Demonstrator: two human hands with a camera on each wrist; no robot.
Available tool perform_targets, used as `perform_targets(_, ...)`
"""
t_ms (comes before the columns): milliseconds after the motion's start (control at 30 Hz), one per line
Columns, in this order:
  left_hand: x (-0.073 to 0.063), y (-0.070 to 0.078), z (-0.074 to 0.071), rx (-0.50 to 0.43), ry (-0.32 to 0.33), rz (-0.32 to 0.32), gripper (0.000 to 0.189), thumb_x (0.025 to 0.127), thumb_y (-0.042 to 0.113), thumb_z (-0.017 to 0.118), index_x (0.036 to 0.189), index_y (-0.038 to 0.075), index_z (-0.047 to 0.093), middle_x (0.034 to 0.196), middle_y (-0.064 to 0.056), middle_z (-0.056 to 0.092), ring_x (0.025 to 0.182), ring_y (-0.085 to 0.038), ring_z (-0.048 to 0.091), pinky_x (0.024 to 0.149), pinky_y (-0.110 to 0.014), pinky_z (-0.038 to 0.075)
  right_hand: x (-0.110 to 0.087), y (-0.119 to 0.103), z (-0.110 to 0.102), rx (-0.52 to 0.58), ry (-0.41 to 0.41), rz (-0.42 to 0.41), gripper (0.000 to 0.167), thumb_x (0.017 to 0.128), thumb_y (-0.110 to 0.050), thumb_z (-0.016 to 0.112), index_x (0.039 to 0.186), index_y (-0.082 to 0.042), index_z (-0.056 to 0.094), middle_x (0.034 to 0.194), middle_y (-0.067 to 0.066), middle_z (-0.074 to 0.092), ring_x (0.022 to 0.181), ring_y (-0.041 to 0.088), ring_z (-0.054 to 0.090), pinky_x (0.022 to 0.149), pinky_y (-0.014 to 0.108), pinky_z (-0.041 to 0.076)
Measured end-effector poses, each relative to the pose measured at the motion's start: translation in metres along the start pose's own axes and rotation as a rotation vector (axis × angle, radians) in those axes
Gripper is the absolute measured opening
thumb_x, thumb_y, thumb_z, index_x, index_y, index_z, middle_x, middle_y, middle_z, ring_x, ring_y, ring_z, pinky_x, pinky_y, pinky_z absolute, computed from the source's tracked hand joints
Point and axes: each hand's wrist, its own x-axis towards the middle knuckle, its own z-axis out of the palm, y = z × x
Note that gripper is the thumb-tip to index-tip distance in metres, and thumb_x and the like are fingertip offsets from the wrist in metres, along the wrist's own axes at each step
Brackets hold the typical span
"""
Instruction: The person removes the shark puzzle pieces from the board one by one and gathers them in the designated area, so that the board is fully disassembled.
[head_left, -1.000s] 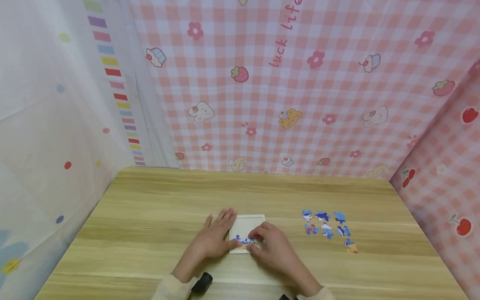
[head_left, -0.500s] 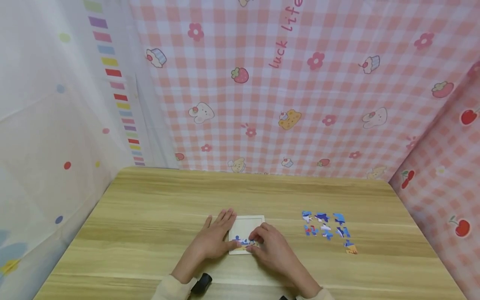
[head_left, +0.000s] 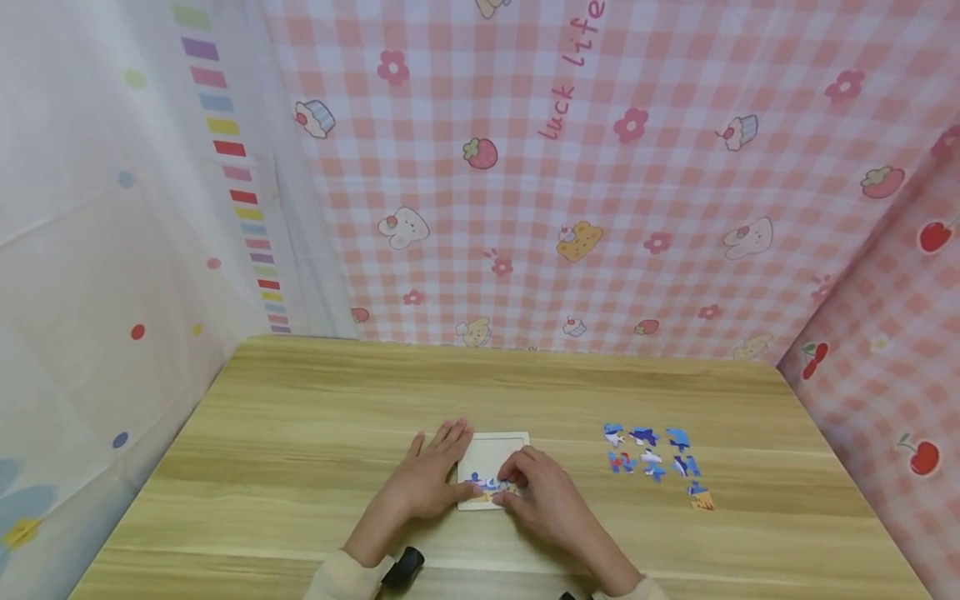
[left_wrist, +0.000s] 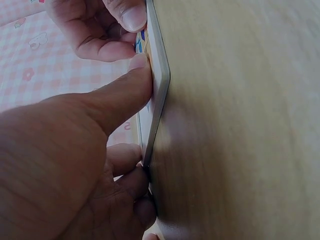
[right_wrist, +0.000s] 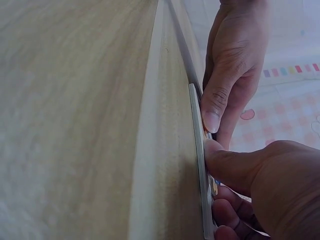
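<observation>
A small white puzzle tray lies on the wooden table, with blue, white and yellow jigsaw pieces along its near side. My left hand rests flat over the tray's left edge, fingers spread, thumb reaching onto the pieces. At the tray's near right, my right hand pinches a jigsaw piece between thumb and curled fingers; most of that piece is hidden by them. In the left wrist view, the left thumb touches the tray near its rim, close beside the right fingertips.
Several loose jigsaw pieces lie in rows to the right, among them a dark blue one and a yellow-and-blue one. A pink checked cloth hangs behind the table; a white cloth is at the left.
Both hands keep their places on the tray, with hardly any visible motion. The head view has shifted very slightly.
</observation>
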Motion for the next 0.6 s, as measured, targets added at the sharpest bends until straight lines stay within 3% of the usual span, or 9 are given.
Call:
perform_targets(400, 0.0000, -0.0050, -0.0027, -0.029, -0.013, 0.042, 0.086, 0.096, 0.042, 0.068, 0.161, 0.003, 0.028, 0.172, -0.014, 0.018, 0.161, -0.035, 0.012, 0.129, -0.063, 0.003, 0.0001, 0.0010, 0.0011, 0.045, 0.023, -0.001, 0.023, 0.082, -0.017, 0.086, 0.093, -0.019, 0.066, 0.087, -0.009, 0.062, 0.081, 0.006, 0.056, 0.073, 0.021, 0.050)
perform_targets(600, -0.0013, -0.0021, -0.0051, -0.031, -0.019, 0.045, 0.086, 0.096, 0.042, 0.069, 0.161, 0.002, 0.028, 0.171, -0.016, 0.019, 0.161, -0.036, 0.013, 0.129, -0.064, 0.004, 0.0005, 0.0039, -0.0002, 0.161, -0.011, 0.017, 0.021, 0.083, -0.012, 0.083, 0.092, -0.017, 0.065, 0.081, -0.009, 0.064, 0.073, 0.002, 0.056, 0.067, 0.018, 0.051)
